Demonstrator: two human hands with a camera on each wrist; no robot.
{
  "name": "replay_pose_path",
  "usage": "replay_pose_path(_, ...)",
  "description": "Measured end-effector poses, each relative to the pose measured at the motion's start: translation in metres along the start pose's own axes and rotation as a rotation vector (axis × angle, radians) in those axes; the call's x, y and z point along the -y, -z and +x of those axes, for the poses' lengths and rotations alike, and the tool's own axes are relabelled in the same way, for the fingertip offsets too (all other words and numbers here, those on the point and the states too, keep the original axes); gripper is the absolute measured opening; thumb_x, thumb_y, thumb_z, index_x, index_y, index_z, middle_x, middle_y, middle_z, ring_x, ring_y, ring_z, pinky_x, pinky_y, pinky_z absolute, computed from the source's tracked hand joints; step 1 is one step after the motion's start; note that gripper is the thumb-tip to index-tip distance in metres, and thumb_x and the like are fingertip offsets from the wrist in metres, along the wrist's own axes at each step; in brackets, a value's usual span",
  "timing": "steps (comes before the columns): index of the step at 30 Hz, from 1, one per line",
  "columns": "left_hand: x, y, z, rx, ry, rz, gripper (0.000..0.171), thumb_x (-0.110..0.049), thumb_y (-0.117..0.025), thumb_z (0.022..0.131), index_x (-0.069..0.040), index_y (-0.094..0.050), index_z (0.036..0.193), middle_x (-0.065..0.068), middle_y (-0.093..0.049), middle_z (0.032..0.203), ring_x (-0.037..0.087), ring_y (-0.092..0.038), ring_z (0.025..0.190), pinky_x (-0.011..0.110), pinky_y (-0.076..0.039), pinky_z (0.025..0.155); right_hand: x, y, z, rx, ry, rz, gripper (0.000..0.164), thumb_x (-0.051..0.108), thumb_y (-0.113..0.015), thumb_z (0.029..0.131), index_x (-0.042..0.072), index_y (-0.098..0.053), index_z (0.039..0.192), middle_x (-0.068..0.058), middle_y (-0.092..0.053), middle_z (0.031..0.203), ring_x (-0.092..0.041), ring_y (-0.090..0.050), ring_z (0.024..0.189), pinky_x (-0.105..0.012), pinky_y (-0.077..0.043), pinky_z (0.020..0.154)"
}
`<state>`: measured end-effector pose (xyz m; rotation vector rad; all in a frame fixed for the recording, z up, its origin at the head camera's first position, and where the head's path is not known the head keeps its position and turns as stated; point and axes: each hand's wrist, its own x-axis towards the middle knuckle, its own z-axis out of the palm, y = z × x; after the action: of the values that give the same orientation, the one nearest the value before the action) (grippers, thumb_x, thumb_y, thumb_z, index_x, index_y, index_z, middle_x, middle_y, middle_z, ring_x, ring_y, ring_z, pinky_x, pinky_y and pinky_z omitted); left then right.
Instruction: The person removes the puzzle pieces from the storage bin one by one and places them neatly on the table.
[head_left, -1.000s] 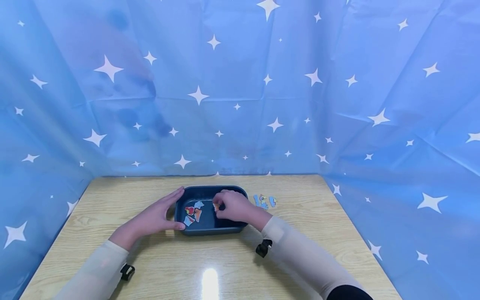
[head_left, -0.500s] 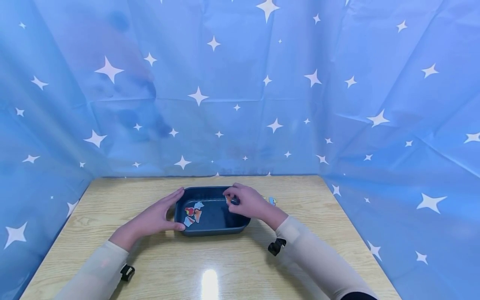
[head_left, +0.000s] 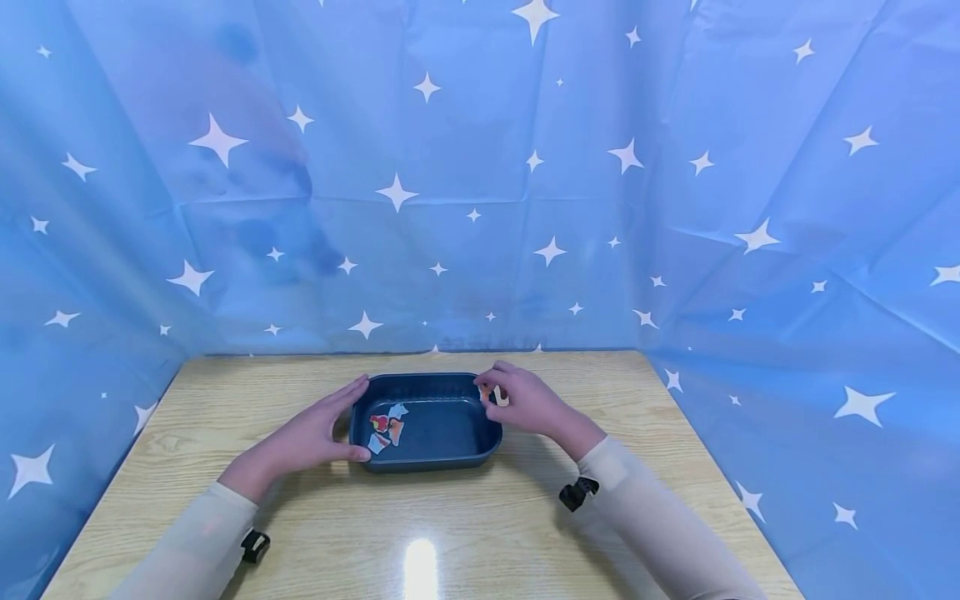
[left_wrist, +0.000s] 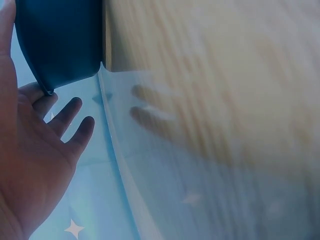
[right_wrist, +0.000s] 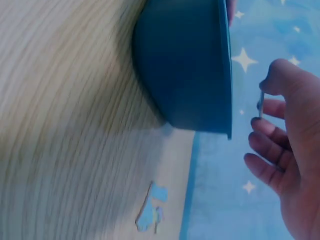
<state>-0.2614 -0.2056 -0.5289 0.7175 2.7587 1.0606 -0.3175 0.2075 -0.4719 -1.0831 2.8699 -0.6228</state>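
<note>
A dark blue rectangular tray (head_left: 442,457) stands on the table in the head view. Its left end holds several printed jigsaw puzzle pieces (head_left: 396,429), in light blue, red and orange. My left hand (head_left: 318,429) rests against that end, fingers fairly straight and spread, thumb at the near corner and fingertips at the far one. Above the tray's right rim, my right hand (head_left: 528,402) pinches an orange-and-white puzzle piece (head_left: 484,392) between thumb and fingers. The right wrist view shows this piece (right_wrist: 261,104) edge-on, apart from the tray.
Light blue puzzle pieces (right_wrist: 150,207) lie on the wooden table (head_left: 330,525) beside the tray's right end; in the head view my right hand hides them. A blue star-patterned curtain (head_left: 480,167) hangs behind the table and at both sides.
My right hand has moved right, from inside the tray to above its right rim, with the orange puzzle piece still pinched. The left hand and tray have hardly moved.
</note>
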Motion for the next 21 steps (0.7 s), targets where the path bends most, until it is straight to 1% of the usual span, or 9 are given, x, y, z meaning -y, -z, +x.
replay_pose_path(3,-0.001,0.0,0.0,0.0,-0.004,-0.003,0.123,-0.059,-0.091,0.087,-0.01,-0.024,0.177,0.012,-0.017,0.185,0.049,-0.021,0.165,0.072,-0.029,0.127,-0.006,0.003,-0.005,-0.012,0.002,0.003,0.038,0.016,-0.071,0.1,0.007,-0.073,0.137,0.003,-0.067,0.117,-0.025,-0.07,0.102,-0.035,-0.059,0.081)
replay_pose_path(6,0.0,0.0,0.0,0.002,-0.006,-0.003,0.123,-0.059,-0.091,0.087,-0.01,-0.024,0.177,0.011,-0.017,0.185,0.05,-0.021,0.165,0.071,-0.028,0.128,-0.012,0.007,-0.01,-0.029,-0.004,-0.003,0.037,0.016,-0.072,0.101,0.01,-0.074,0.137,0.003,-0.067,0.116,-0.027,-0.071,0.102,-0.034,-0.059,0.081)
replay_pose_path(9,0.001,0.0,0.001,0.002,-0.006,-0.003,0.122,-0.059,-0.091,0.088,-0.011,-0.023,0.177,0.01,-0.016,0.185,0.05,-0.02,0.166,0.072,-0.028,0.128,-0.018,0.011,-0.016,-0.049,-0.005,-0.012,0.036,0.014,-0.073,0.101,0.01,-0.074,0.137,0.003,-0.067,0.114,-0.028,-0.072,0.101,-0.033,-0.06,0.079)
replay_pose_path(13,0.002,-0.001,0.001,-0.003,-0.006,-0.002,0.123,-0.06,-0.09,0.088,-0.011,-0.023,0.178,0.009,-0.015,0.185,0.05,-0.02,0.165,0.073,-0.028,0.127,-0.024,0.015,-0.022,-0.073,-0.001,-0.034,0.036,0.011,-0.073,0.1,0.009,-0.075,0.135,0.002,-0.067,0.111,-0.024,-0.072,0.1,-0.033,-0.061,0.08)
replay_pose_path(17,0.003,-0.001,0.001,0.001,0.001,-0.002,0.124,-0.06,-0.091,0.086,-0.013,-0.022,0.178,0.006,-0.015,0.185,0.048,-0.02,0.166,0.071,-0.028,0.128,-0.031,0.018,-0.028,-0.069,-0.025,-0.068,0.036,0.012,-0.075,0.1,0.009,-0.075,0.136,0.002,-0.066,0.113,-0.024,-0.072,0.104,-0.034,-0.062,0.083)
replay_pose_path(21,0.003,-0.001,0.002,0.006,0.002,-0.011,0.125,-0.059,-0.092,0.086,-0.014,-0.022,0.178,0.005,-0.014,0.186,0.046,-0.02,0.166,0.07,-0.027,0.129,-0.038,0.021,-0.035,-0.056,-0.061,-0.075,0.036,0.013,-0.075,0.101,0.009,-0.074,0.137,0.001,-0.066,0.116,-0.029,-0.072,0.107,-0.038,-0.061,0.084)
